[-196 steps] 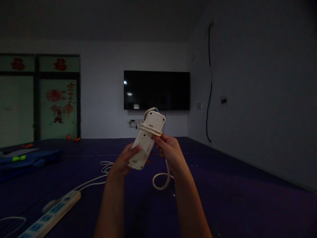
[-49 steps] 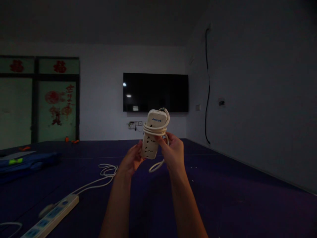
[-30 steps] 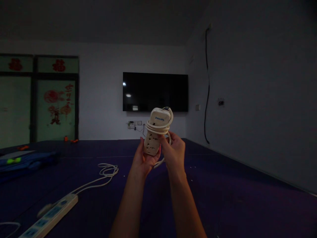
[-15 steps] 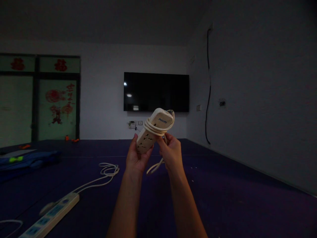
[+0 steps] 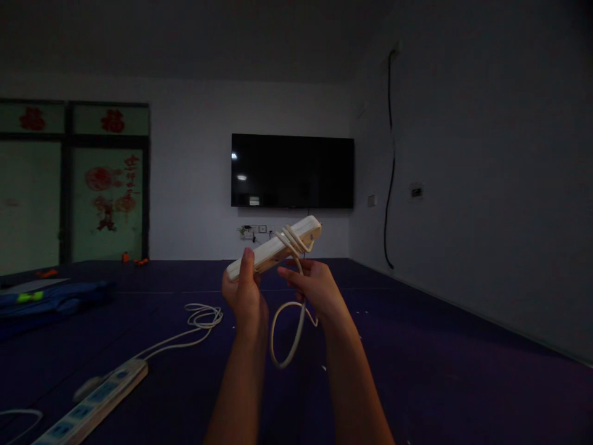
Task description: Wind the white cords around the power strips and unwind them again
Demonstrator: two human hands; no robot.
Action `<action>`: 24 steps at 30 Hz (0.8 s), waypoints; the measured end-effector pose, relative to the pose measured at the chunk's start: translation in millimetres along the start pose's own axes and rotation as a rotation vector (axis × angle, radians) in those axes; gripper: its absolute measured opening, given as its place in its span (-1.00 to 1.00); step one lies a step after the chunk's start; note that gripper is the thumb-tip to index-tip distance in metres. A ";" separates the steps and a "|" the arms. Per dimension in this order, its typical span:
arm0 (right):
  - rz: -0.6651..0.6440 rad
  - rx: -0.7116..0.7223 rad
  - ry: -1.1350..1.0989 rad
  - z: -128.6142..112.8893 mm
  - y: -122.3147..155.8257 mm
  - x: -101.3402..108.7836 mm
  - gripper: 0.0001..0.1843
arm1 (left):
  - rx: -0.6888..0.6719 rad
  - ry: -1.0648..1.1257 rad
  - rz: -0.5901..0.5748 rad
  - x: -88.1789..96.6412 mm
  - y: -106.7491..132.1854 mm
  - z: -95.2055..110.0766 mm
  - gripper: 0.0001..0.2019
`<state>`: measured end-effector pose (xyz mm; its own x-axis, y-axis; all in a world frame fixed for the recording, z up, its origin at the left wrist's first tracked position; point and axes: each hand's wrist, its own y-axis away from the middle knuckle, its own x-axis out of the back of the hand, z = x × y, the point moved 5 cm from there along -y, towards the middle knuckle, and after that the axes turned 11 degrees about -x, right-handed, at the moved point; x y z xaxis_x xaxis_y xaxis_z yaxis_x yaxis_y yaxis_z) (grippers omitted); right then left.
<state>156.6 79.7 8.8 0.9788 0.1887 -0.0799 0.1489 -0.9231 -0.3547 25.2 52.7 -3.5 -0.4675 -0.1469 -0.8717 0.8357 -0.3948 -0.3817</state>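
Right now the left hand (image 5: 246,295) is closed on the lower-left end of a white power strip (image 5: 264,255), thumb flat against its near side, other fingers mostly hidden. Right hand (image 5: 319,287) is just below the other end, thumb and index finger slightly apart, with the strip's cord (image 5: 290,238) running between them; can't tell if they press on it.

Strip is up in the air between both hands, narrow side toward the camera, tilted with its right end higher. Cord is wrapped a few turns around that upper part, and a loose loop (image 5: 273,340) hangs below the hands.

Further out: purple floor (image 5: 440,364). Lower left, a second strip (image 5: 99,398) with blue sockets lies on it, pale plug (image 5: 88,388) alongside, thin white cable (image 5: 204,316) piled beyond. Blue cloth (image 5: 69,300) sits farther left, bright green patch on top. Small orange item (image 5: 125,257) near the glass door (image 5: 109,207) with red decorations.

Back wall: dark TV (image 5: 291,170), wall sockets (image 5: 262,229) under it. Black cable (image 5: 393,176) hangs down the right wall.
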 end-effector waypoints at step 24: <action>-0.245 -0.157 -0.257 2.2 6.2 -19.6 -0.64 | -0.517 -0.286 -0.363 2.1 -12.7 29.0 -0.70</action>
<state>137.9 71.0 6.1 0.8472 0.4695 -0.2488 0.4133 -0.8765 -0.2466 5.2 31.1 8.4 -0.7418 -0.3488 -0.5727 0.6088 0.0079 -0.7933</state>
